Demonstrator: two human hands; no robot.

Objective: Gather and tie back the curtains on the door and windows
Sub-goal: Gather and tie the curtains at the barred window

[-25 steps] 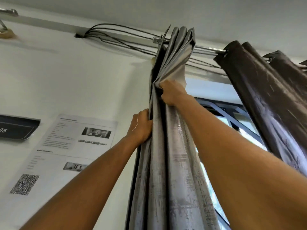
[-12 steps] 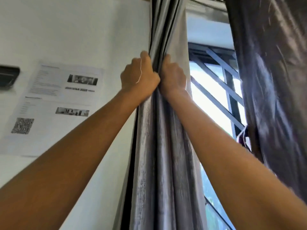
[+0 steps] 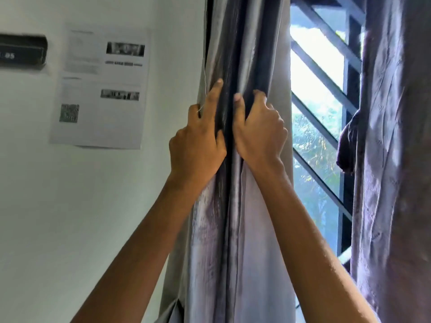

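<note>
Left hand (image 3: 198, 148), right hand (image 3: 258, 134) grip bunched curtain (image 3: 245, 252). White wall (image 3: 93, 206), printed sheet (image 3: 100, 89) left; barred window (image 3: 313, 127) right.

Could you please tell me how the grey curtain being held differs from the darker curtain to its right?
The grey curtain is pale and silvery; the dark curtain is purplish brown. The grey curtain is bunched into narrow folds in the grip of the left hand and right hand; the dark curtain hangs untouched. The grey curtain sits by the wall, the dark curtain right of the window grille. Both hang vertically and look shiny.
</note>
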